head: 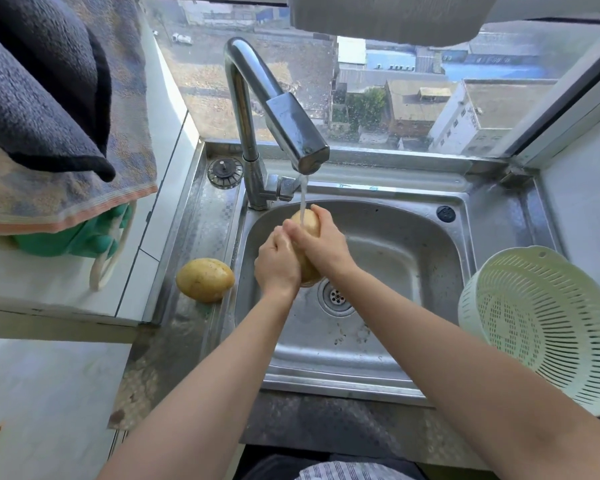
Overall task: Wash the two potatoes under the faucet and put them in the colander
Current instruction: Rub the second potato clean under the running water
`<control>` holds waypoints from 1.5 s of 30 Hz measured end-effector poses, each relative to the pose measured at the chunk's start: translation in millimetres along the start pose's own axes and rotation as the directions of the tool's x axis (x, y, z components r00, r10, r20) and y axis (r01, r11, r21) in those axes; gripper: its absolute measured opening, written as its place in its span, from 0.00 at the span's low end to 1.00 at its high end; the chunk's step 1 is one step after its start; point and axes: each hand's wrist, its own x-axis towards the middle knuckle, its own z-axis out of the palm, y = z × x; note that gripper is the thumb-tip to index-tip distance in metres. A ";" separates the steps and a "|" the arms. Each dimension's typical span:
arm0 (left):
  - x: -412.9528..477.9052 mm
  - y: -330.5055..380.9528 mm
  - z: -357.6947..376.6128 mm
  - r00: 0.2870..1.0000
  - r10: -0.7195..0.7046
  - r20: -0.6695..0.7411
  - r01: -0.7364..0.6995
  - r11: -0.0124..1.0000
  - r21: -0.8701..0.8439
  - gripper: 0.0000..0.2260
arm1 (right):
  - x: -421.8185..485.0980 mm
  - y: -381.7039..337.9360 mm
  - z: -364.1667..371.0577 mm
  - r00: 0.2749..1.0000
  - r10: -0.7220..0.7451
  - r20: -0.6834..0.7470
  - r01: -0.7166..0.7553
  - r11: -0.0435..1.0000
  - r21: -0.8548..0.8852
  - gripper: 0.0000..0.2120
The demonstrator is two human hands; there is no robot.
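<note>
A stainless steel sink (413, 271) fills the middle of the bench, its faucet (284, 123) at the back left corner running a thin stream of water into the basin. A white plastic colander (548, 327) sits empty at the sink's right edge, tilted toward the basin. Over the drain, the left hand (278, 265) and right hand (321, 242) are both wrapped around one potato (307, 221) under the stream, while the second potato (205, 279) lies on the sink's left rim.
</note>
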 end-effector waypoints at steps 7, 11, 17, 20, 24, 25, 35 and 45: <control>-3.7 6.2 2.9 0.991 -0.030 0.133 0.043 0.995 -0.092 0.15 | -3.7 -4.8 0.4 0.974 0.216 -0.069 -0.161 0.873 0.461 0.34; 4.9 9.3 -6.1 0.802 -0.462 0.378 0.586 0.731 -0.350 0.18 | -15.5 -0.8 4.5 0.985 0.154 -0.072 -0.071 0.756 0.651 0.35; -0.4 7.7 0.0 0.860 -0.342 0.378 0.484 0.782 -0.394 0.19 | -11.4 1.3 6.0 0.974 0.204 -0.099 -0.086 0.736 0.672 0.28; 0.6 -1.6 2.8 0.981 -0.166 0.096 0.186 0.944 -0.272 0.15 | -8.5 0.0 4.8 0.971 0.223 -0.087 -0.131 0.798 0.588 0.24; 5.5 -6.4 0.2 0.996 -0.084 -0.006 0.083 0.990 -0.117 0.15 | -15.6 11.8 12.4 0.963 0.261 -0.069 -0.155 0.742 0.652 0.23; 6.3 -5.6 -0.9 0.995 -0.101 -0.004 0.100 0.987 -0.129 0.15 | -15.2 15.3 13.1 0.960 0.271 -0.075 -0.150 0.721 0.676 0.24; -3.3 -17.9 3.7 0.964 0.005 0.267 0.054 0.976 -0.212 0.22 | 0.0 8.5 -1.0 0.920 0.378 -0.103 -0.231 0.735 0.637 0.23; -2.1 -24.6 -4.4 0.974 0.226 -0.016 -0.226 0.974 0.022 0.25 | 10.3 7.4 -5.0 0.917 0.386 0.100 -0.339 0.622 0.706 0.25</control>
